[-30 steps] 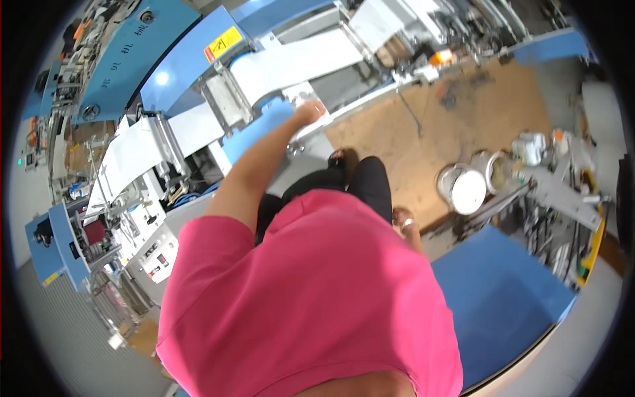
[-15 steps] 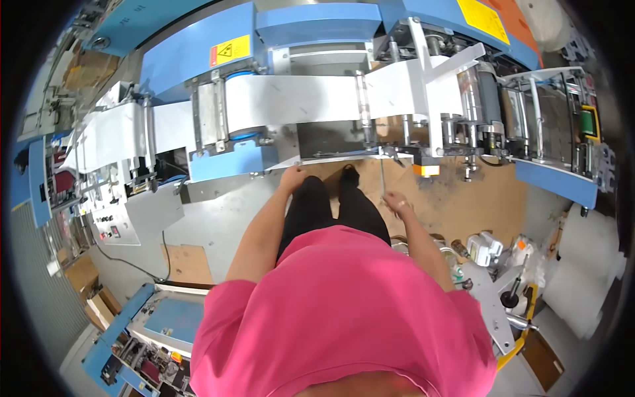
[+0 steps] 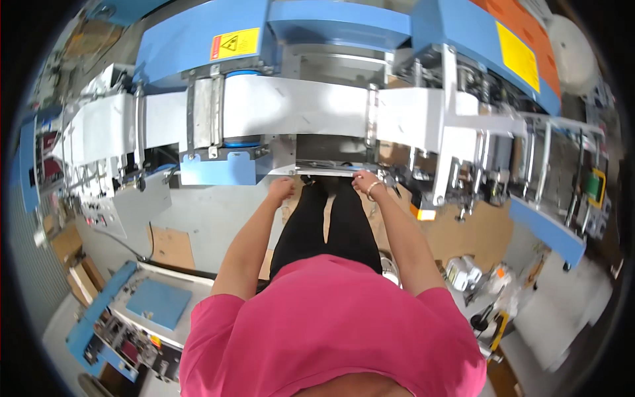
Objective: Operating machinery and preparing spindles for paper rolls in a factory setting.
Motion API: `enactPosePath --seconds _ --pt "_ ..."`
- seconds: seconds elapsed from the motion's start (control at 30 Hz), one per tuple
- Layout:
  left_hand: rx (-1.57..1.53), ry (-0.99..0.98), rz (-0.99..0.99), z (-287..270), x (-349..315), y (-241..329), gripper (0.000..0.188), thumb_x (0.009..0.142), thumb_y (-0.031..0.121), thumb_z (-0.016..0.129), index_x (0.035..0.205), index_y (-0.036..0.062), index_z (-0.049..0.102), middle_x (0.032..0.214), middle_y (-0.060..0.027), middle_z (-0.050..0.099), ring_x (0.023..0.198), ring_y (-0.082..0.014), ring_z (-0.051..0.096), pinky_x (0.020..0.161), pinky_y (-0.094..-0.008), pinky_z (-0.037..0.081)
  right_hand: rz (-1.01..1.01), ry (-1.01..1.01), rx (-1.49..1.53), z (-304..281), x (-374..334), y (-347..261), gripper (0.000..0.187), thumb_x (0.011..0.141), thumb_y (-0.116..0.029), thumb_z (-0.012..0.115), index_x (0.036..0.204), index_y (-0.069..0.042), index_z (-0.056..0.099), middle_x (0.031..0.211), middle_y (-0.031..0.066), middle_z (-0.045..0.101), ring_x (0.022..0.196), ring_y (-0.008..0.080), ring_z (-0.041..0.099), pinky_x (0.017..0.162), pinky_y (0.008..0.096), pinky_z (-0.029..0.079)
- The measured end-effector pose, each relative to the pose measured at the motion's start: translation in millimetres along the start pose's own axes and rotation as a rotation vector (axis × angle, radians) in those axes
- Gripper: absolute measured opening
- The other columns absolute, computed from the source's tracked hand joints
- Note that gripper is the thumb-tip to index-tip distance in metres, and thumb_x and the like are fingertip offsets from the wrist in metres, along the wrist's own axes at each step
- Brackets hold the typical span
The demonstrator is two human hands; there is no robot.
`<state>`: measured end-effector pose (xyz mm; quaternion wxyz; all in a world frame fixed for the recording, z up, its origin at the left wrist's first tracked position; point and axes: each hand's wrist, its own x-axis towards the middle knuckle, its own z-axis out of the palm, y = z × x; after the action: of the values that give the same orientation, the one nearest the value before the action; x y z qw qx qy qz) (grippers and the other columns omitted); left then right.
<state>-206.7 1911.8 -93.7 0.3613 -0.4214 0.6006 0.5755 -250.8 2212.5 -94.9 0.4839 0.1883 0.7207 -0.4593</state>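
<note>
Brought up since half a second ago, from beside the black trousers [image 3: 352, 221] to the front rail [image 3: 331, 172]: right hand [image 3: 368, 183], at about 12:30 from the pink shirt [image 3: 331, 324], narrowed; cannot tell if gripping. At 11, left hand [image 3: 282, 189], loosely curled near the rail's left end; cannot tell if holding anything. At 12, rail, with long axis from 9 to 3. Beyond, white web [image 3: 304, 106], stretched likewise. Farthest, at 12, blue cover [image 3: 337, 23].
</note>
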Motion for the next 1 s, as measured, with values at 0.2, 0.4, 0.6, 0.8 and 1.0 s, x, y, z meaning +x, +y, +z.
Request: enactPosePath --seconds 0.2,0.4,0.6,0.8,1.0 --pt "-0.136 -0.143 -0.043 43 54 18 0.015 0.077 0.018 0.058 0.089 0.0081 0.060 0.071 -0.0012 0.058 0.056 -0.0090 0.053 0.047 -0.0212 0.041 -0.084 0.002 -0.064 -9 69 -13 0.025 0.081 -0.018 0.049 0.101 -0.004 0.057 0.085 0.0113 0.064 0.073 0.0212 0.063 0.066 0.0314 0.049" --pt "-0.438 -0.072 -0.220 97 147 5 0.018 0.079 0.024 0.061 0.092 0.0114 0.058 0.078 -0.0004 0.058 0.065 -0.0101 0.056 0.051 -0.0210 0.043 -0.228 0.261 -0.642 -40 201 -20 0.026 0.078 -0.021 0.051 0.099 -0.007 0.058 0.098 0.0164 0.060 0.092 0.0331 0.056 0.082 0.0399 0.044" --pt "-0.524 -0.100 -0.194 181 229 3 0.038 0.074 0.042 0.066 0.097 0.0148 0.052 0.079 0.0033 0.047 0.066 -0.0079 0.041 0.059 -0.0256 0.037 -0.511 0.524 -0.913 -105 271 -72 0.044 0.073 -0.012 0.055 0.116 -0.004 0.046 0.114 0.0151 0.052 0.105 0.0323 0.047 0.091 0.0422 0.038" --pt "-0.603 -0.110 -0.173 209 268 20 0.098 0.061 0.054 0.072 0.130 0.0023 0.026 0.134 -0.0141 0.029 0.117 -0.0303 0.032 0.096 -0.0485 0.023 -0.693 0.818 -1.300 -116 318 -71 0.043 0.080 -0.019 0.049 0.119 -0.003 0.044 0.118 0.0130 0.050 0.123 0.0274 0.031 0.101 0.0426 0.023" --pt "-0.971 -0.322 -0.052 234 262 68 0.063 0.072 0.046 0.068 0.114 0.0038 0.049 0.108 -0.0078 0.056 0.097 -0.0213 0.052 0.084 -0.0362 0.038 -0.221 0.007 -1.380 -100 284 -74 0.043 0.081 -0.021 0.048 0.121 -0.006 0.043 0.124 0.0133 0.046 0.122 0.0292 0.034 0.102 0.0432 0.022"
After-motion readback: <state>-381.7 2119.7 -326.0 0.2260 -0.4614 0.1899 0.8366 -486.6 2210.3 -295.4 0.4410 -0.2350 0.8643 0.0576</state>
